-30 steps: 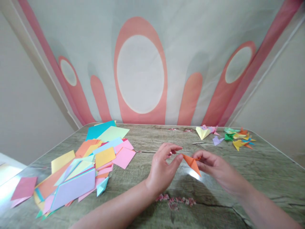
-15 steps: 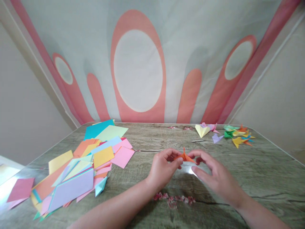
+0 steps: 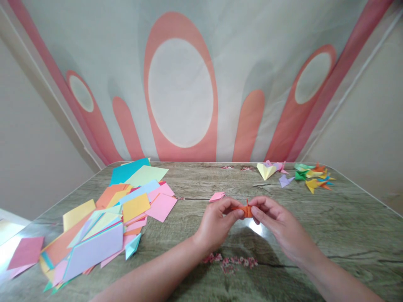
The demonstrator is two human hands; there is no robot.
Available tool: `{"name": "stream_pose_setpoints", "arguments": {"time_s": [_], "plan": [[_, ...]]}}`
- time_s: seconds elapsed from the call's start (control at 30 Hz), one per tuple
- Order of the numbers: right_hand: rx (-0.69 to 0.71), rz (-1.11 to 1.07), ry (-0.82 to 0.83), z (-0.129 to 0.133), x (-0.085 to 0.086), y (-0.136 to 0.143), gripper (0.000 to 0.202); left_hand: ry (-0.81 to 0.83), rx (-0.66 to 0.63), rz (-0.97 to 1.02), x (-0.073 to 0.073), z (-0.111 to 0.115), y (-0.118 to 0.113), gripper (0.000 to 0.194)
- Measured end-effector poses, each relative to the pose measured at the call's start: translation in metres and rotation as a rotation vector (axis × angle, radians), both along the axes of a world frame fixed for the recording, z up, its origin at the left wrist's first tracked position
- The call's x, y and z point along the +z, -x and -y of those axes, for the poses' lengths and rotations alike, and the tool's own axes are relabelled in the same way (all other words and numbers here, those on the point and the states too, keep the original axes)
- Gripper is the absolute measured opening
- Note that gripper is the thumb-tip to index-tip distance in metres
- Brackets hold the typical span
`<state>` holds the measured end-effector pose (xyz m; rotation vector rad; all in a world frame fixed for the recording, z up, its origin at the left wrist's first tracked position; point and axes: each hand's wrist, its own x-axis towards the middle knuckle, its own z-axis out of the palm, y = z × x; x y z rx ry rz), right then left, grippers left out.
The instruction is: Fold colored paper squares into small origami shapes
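Left hand (image 3: 217,220) and right hand (image 3: 278,218) are nearly meeting, thumbs and fingers pinching opposite ends of a little orange folded paper (image 3: 247,212) right between them, forearms angled inward. Pink folded paper (image 3: 217,196) sits just past the left hand, loose sheets (image 3: 94,247) further left, folded figures (image 3: 313,184) beyond the right.

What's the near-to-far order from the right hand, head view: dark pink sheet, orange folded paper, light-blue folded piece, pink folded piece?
1. Orange folded paper: between the right hand and left hand, held by both.
2. Pink folded piece: just beyond the left hand.
3. Light-blue folded piece: left, at the paper pile's right edge.
4. Dark pink sheet: far left.
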<state>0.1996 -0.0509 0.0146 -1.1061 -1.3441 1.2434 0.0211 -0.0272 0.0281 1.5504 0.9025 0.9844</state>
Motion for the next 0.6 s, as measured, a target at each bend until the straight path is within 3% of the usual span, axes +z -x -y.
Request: {"name": "stream_pose_setpoints", "arguments": {"time_s": [0.17, 0.37, 0.5, 0.6], "plan": [[0.017, 0.029, -0.018, -0.0005, 0.0014, 0.0015, 0.018, 0.099, -0.117, 0.211, -0.0059, -0.004, -0.0005, 0.014], [0.002, 0.111, -0.038, 0.0023, -0.0001, 0.0035, 0.022, 0.229, -0.187, 0.299, -0.0071, -0.0046, -0.0023, 0.028], [-0.018, 0.188, -0.057, 0.0028, -0.0025, 0.0054, 0.025, 0.239, -0.093, 0.256, -0.0072, -0.0068, -0.002, 0.04], [-0.081, 0.223, -0.087, 0.0014, -0.0053, 0.0066, 0.033, 0.248, -0.084, 0.204, -0.0103, -0.0055, -0.0028, 0.035]]}}
